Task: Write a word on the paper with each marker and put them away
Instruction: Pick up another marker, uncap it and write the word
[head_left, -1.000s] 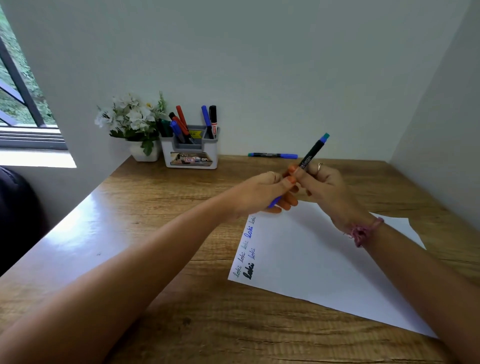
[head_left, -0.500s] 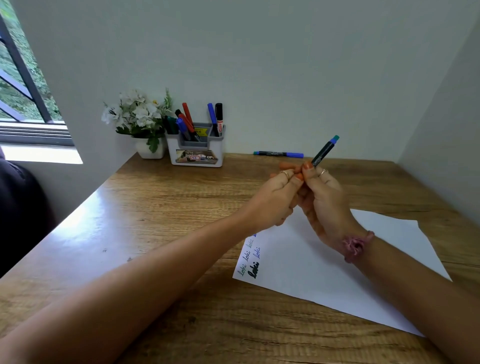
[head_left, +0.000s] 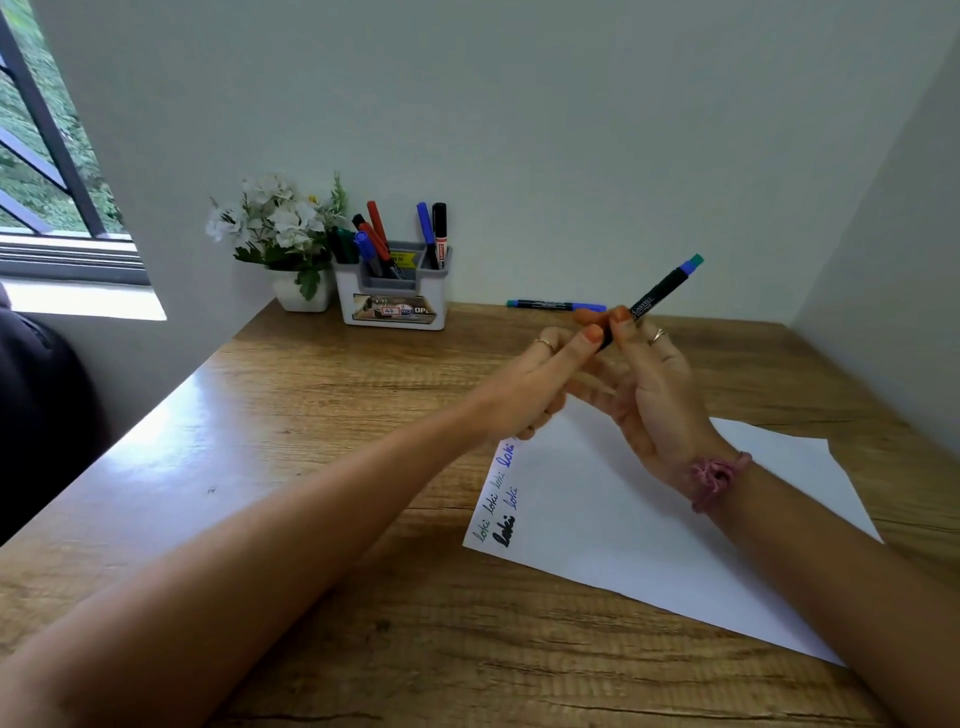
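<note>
A thin black marker (head_left: 655, 292) with a blue and teal end points up and to the right above the desk. My right hand (head_left: 644, 395) pinches its barrel. My left hand (head_left: 535, 387) grips its lower end, which is hidden between the fingers. Below the hands lies a white paper (head_left: 649, 530) with several small words written along its left edge. A second thin marker (head_left: 553, 305) lies flat on the desk near the back wall. The white and grey marker holder (head_left: 392, 293) at the back holds several red, blue, black and green markers.
A small white pot of white flowers (head_left: 283, 244) stands left of the holder. The wooden desk (head_left: 311, 415) sits in a corner, with walls behind and to the right. A window (head_left: 47, 156) is at the far left.
Both hands have drawn together and risen a little over the paper. The blue piece seen below my left hand a second ago is now hidden in the fingers.
</note>
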